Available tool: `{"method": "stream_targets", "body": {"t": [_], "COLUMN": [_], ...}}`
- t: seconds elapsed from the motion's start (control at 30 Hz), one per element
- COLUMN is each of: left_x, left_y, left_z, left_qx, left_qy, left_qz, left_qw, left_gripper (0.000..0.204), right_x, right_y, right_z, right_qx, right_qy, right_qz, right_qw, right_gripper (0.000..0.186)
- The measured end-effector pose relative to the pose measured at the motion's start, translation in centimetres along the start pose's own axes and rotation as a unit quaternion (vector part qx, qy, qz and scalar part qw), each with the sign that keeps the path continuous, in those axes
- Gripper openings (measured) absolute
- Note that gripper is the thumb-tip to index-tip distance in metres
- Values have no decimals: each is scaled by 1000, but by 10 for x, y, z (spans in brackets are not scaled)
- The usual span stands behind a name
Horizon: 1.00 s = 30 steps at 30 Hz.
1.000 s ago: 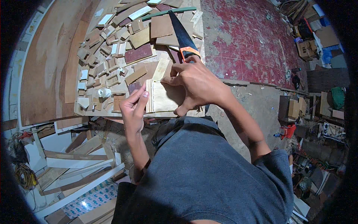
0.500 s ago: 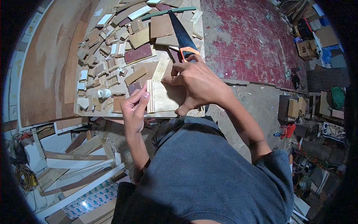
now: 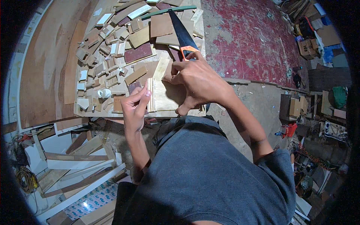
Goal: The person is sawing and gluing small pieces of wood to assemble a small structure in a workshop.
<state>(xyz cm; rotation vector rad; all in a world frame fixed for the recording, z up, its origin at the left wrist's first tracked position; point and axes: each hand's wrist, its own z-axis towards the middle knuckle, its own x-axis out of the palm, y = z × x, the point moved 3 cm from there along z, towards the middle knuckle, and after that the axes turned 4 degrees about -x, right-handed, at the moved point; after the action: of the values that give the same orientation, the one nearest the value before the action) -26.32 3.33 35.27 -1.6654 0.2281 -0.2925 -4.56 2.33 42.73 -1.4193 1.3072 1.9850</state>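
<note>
left hand pinches a pale wooden block, brown-striped along one side; grip unclear for right hand.

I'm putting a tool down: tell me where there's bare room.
Largely bare: the large brown wooden panel left of the small pale wooden blocks, and the red tiled floor right of the orange-handled black handsaw. Crowded: the pale wooden tabletop beyond the left hand.

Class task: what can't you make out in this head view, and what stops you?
Head view:
Near end of the saw: hidden behind the right hand.
Right side of the pale board: behind that hand.
Far end of the large wooden sheet: cut off by the upper edge.
Material of the white roll: too small.
</note>
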Motion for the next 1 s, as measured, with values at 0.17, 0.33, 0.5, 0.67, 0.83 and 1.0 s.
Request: {"method": "stream_targets", "body": {"t": [0.17, 0.33, 0.5, 0.67, 0.83, 1.0], "left_x": [4, 5, 3, 4, 3, -1], "left_y": [-2, -3, 0, -1, -1, 4], "left_z": [1, 0, 1, 0, -2, 0], "left_qx": [-11, 0, 2, 8, -5, 10], "left_qy": [-11, -22, -22, -24, -25, -20], "left_qz": [-16, -21, -2, -8, -1, 11], "left_qw": [1000, 1000, 1000, 1000, 1000, 1000], "left_gripper": [34, 33, 33, 34, 34, 33], "right_x": [0, -7, -6, -4, -3, 3], "right_y": [-1, 5, 6, 6, 7, 4], "right_z": [-2, -2, -3, -4, -4, -1], "right_qx": [-11, -18, 3, 3, 6, -1], "right_qy": [-29, -14, -13, -22, -19, -28], "right_qz": [-28, -32, -31, -38, -52, -38], "right_qw": [999, 999, 999, 999, 998, 999], "right_gripper": [74, 81, 81, 80, 78, 76]}}
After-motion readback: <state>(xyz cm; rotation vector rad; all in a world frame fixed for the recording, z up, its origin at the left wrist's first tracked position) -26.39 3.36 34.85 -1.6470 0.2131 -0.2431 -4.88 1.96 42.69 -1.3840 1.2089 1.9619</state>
